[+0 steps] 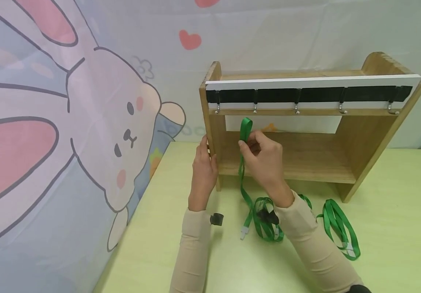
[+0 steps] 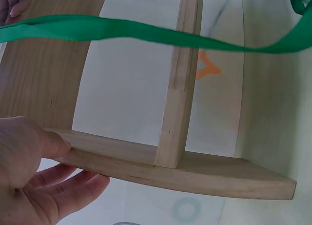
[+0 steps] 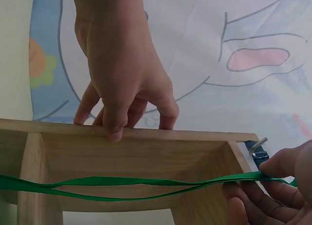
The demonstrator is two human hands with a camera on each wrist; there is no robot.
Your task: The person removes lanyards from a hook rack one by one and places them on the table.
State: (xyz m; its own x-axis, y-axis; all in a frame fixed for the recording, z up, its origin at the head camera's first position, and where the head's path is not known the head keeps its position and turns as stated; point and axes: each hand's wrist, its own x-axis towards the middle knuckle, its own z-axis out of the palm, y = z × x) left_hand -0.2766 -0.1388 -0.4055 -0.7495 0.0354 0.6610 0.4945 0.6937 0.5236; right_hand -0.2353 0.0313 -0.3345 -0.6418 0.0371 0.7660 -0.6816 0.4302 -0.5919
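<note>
My right hand (image 1: 267,160) pinches a green lanyard (image 1: 246,125) near its looped top, just below the rack's hooks at the left. The strap hangs down to a white clip (image 1: 244,232) on the table. My left hand (image 1: 203,173) grips the left side panel (image 1: 212,138) of a wooden shelf rack. In the left wrist view, the thumb (image 2: 56,144) lies on the panel's inner side, the other fingers outside. Across that view runs the green strap (image 2: 136,30). In the right wrist view, a metal hook (image 3: 258,145) is close to the pinching fingers.
Several metal hooks (image 1: 297,106) line a white board (image 1: 313,83) with a black strip on the rack's upper front. Coiled green lanyards (image 1: 265,234) lie on the pale green table (image 1: 397,228), another bundle (image 1: 338,228) farther right. A printed rabbit backdrop (image 1: 115,106) stands behind.
</note>
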